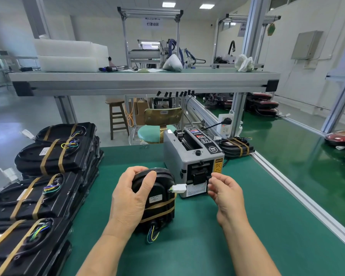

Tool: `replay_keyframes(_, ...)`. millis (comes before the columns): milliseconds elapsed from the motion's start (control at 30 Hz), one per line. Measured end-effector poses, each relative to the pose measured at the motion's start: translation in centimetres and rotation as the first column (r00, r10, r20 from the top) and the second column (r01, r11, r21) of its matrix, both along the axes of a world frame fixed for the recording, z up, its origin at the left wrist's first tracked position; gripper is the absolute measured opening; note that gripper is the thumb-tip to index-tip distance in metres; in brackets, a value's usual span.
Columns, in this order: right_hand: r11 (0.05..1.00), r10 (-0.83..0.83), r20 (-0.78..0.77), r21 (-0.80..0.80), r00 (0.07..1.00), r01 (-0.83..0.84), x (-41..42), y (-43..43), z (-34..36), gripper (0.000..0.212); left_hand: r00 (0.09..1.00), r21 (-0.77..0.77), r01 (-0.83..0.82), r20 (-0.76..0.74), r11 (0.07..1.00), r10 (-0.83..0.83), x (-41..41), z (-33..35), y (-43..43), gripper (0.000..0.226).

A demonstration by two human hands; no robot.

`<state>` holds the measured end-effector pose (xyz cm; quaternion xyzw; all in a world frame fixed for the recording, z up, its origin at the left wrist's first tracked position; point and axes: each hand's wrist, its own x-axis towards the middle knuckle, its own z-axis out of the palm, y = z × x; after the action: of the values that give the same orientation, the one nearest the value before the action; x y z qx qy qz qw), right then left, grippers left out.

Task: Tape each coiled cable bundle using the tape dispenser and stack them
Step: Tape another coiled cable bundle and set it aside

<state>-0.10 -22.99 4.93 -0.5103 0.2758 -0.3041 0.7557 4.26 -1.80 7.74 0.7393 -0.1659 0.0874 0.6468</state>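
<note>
My left hand [130, 194] grips a black coiled cable bundle [157, 202], held upright on the green mat. Tan tape bands cross its lower half, a white connector sticks out to the right, and coloured wires hang from its bottom. My right hand [222, 191] is at the outlet of the grey tape dispenser [191, 156], fingers curled with the tips close together at the slot. I cannot make out a tape piece between them.
Stacks of taped black bundles [54, 154] fill the mat's left side. One more taped bundle [237, 147] lies behind the dispenser on the right. An aluminium rail [299, 188] borders the mat on the right. A shelf frame spans overhead at the back.
</note>
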Motion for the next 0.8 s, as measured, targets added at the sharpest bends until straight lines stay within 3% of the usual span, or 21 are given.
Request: replay_keyframes(800,0.994,-0.026,-0.042,0.105,0.999,0.031,1.2,-1.1,0.2,0.009,1.0,0.01,-0.004,-0.003,1.0,0.004,0.2,-0.1,0.1,0.041)
